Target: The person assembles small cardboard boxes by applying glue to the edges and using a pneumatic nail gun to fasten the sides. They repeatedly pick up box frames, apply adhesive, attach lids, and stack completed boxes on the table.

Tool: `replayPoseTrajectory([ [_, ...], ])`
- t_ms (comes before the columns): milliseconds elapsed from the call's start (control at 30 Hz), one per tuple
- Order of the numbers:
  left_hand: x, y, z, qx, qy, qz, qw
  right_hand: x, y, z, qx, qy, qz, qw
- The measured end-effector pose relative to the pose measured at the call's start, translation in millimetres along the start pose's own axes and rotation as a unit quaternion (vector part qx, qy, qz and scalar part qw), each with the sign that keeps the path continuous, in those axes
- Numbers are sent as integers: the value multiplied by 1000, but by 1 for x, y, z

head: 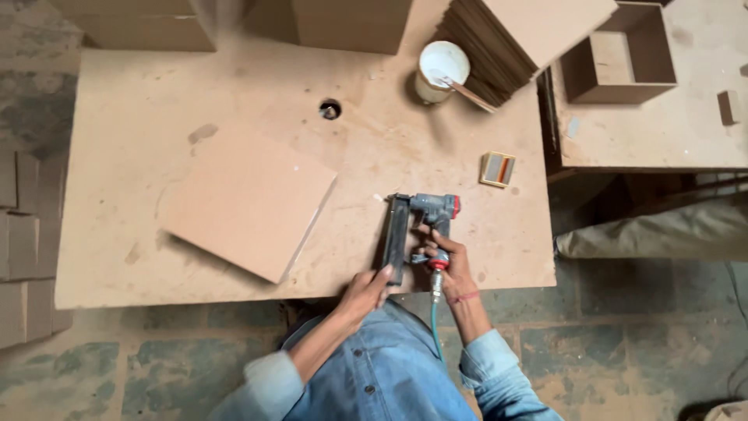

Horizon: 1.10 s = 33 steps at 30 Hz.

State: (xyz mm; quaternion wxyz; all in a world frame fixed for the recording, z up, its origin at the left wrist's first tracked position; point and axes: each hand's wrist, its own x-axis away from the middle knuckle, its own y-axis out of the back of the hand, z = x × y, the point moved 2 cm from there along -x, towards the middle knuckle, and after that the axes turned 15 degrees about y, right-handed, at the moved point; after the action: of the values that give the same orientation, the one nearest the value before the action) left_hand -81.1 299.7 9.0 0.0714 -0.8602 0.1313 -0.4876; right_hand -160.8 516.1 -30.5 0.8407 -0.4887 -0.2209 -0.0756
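Grey pneumatic nail gun (pixel 421 230): your right hand (pixel 448 265) clamped on it, left hand (pixel 366 290) touching its magazine; one small yellow-edged packet (pixel 497 168) lies on the tabletop (pixel 140 117).

Single head-worn view, directed steeply downward from above the worktable (pixel 140 125). Both hands are framed low, near centre; floor is seen below them.

1. Large flat fibreboard worktable (pixel 140 117) fills the frame's centre and left.
2. Square fibreboard panel (pixel 249 204) lies on it, left of centre.
3. Grey pneumatic nail gun (pixel 417 230) lies right of the panel, near the table's lower edge; right hand (pixel 446 261) on its handle, left hand (pixel 366 290) at the magazine's lower end.
4. White round tub (pixel 442 70) stands above the gun, top centre.
5. Small striped rectangular block (pixel 497 168) lies between tub and gun, to the right.
6. Open fibreboard box (pixel 619 54) sits on a second table (pixel 647 136), upper right.
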Motion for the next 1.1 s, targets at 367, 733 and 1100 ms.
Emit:
replayPoseTrajectory([
  [367, 47, 2, 33, 11, 54, -21, 998, -83, 15, 172, 787, 397, -9, 472],
  [733, 32, -15, 51, 18, 69, -36, 997, -111, 8, 210, 832, 402, 117, 363],
  [1100, 28, -33, 44, -1, 110, -32, 993, -109, -14, 231, 859, 275, 161, 402],
])
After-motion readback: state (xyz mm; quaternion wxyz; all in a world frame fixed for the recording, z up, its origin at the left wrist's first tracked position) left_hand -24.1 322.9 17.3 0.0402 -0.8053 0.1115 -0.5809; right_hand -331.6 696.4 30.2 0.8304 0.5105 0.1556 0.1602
